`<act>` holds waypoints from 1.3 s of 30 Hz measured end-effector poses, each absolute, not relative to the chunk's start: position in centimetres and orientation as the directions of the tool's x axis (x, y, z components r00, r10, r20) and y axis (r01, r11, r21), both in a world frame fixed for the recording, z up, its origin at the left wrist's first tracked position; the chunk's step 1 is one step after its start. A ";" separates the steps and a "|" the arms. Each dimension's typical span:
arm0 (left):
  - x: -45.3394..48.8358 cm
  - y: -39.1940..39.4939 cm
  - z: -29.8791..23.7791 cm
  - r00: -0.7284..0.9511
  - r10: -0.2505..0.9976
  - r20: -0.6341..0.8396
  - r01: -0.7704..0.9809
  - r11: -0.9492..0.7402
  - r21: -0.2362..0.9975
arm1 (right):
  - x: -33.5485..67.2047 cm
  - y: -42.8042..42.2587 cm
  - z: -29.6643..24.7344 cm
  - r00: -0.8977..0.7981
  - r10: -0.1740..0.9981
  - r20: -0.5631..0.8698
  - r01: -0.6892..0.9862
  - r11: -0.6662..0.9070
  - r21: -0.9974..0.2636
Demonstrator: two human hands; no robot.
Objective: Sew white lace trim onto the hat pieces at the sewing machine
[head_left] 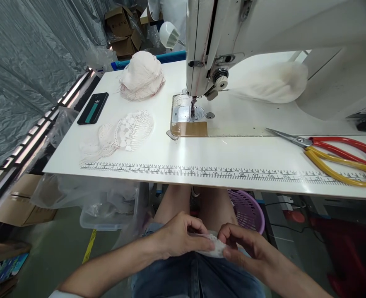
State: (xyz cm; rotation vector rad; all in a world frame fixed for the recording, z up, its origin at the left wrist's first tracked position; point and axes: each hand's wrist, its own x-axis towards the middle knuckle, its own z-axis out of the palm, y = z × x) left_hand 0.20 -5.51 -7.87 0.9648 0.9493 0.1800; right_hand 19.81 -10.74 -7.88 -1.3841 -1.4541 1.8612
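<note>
Over my lap, below the table's front edge, my left hand (177,236) and my right hand (244,244) both pinch a small piece of white lace (215,245) between them. Their fingers are closed on it and most of the piece is hidden. A flat piece of white lace (119,134) lies on the white table (220,155) at the left. Behind it sits a heap of white lace pieces (142,75). The white sewing machine (232,37) stands at the table's middle and right, its needle over the metal plate (189,112).
Red and yellow handled scissors (341,155) lie at the table's right. A black phone (93,108) rests at the left rear. A printed ruler runs along the front edge. Under the table are a purple basket (247,209) and a clear plastic bin (108,207). Cardboard boxes stand behind.
</note>
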 end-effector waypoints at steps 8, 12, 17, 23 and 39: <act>0.3 -5.7 -7.7 0.508 0.555 -0.659 0.296 0.605 0.739 | 19.4 -11.9 -8.3 -0.243 0.957 -0.159 0.430 -0.041 -0.902; 0.4 -5.9 -7.8 0.490 0.586 -0.646 0.300 0.583 0.755 | 18.9 -11.9 -8.6 -0.246 0.965 -0.094 0.431 0.022 -0.902; 0.5 -6.1 -7.9 0.463 0.589 -0.662 0.289 0.605 0.742 | 18.4 -12.1 -9.1 -0.202 0.979 -0.014 0.463 0.082 -0.883; 0.8 -6.3 -7.9 0.381 0.569 -0.728 0.263 0.688 0.676 | 18.2 -13.0 -9.3 -0.093 0.987 0.131 0.553 0.161 -0.818; 0.5 -6.5 -8.0 0.447 0.568 -0.691 0.292 0.638 0.713 | 18.8 -11.8 -8.3 -0.191 0.903 -0.384 0.256 -0.332 -0.908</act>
